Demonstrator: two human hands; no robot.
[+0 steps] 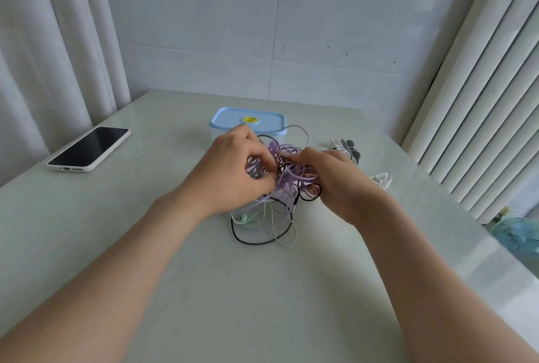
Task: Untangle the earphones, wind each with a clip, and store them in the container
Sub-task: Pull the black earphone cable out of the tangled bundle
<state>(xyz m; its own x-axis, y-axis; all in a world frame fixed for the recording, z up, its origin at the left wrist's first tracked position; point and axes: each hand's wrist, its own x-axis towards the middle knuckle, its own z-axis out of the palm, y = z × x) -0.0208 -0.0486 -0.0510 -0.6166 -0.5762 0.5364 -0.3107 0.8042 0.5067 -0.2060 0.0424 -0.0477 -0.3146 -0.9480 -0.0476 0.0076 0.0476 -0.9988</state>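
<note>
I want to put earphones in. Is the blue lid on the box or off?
On. The pale blue plastic lid sits flat on the clear container.

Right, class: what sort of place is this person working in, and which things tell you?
Probably a room in a home: pale curtains hang at the left, a phone lies on the glossy table, and a small fan stands low at the right.

Open desk (233, 304) across the lower frame and far right. Blocked middle left by a phone (89, 149), centre by a lidded box (248, 124) just behind a cable tangle (281, 178), right of centre by clips (348, 149).
</note>
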